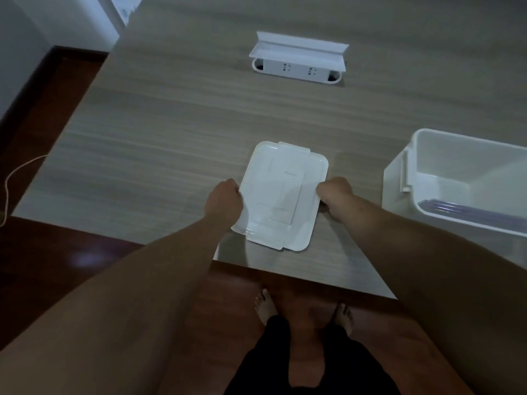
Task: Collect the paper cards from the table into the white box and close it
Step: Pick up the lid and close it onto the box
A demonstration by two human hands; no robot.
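On a grey wood-grain table (159, 132) above dark flooring, a lidded white box (281, 195) lies flat near the front edge. The left hand (224, 199) and right hand (336, 191), both curled tight, grip its opposite long sides. An open white bin (399, 178) stands to the right, a socket strip (296, 70) beyond.

A white socket unit (297, 70) with raised lid sits far back on the wood-grain desk (159, 132); an open white bin (456, 178) stands right, a cable (11, 178) left
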